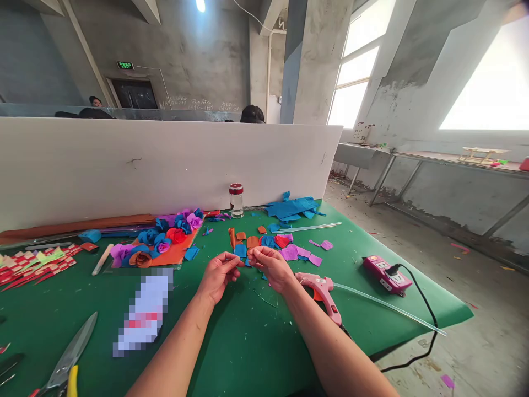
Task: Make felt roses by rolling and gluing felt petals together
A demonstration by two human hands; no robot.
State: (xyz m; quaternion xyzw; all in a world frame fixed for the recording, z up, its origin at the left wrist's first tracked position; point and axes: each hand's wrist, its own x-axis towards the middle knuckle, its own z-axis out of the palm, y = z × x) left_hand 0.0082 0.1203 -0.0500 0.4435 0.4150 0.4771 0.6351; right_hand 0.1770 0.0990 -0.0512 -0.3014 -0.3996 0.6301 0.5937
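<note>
My left hand [219,275] and my right hand [270,266] are raised close together over the table, fingertips nearly meeting. Each pinches thumb against fingers; whatever is between them is too small to make out. Behind the fingers lie cut crepe paper pieces: blue [240,250], orange [252,241], red [281,241] and purple [290,252]. Beside my right forearm rests a pink glue gun [320,286], a long clear glue stick [384,306] running out of its back. Finished paper flowers [159,237] in blue, purple, red and brown are grouped to the left.
Scissors [74,353] lie open at the lower left of the green table [256,342]. A red-lidded jar [236,201] stands before the white partition [173,165]. On the right is a corded power strip [386,274]. Blue crepe paper [293,208] is heaped at the back.
</note>
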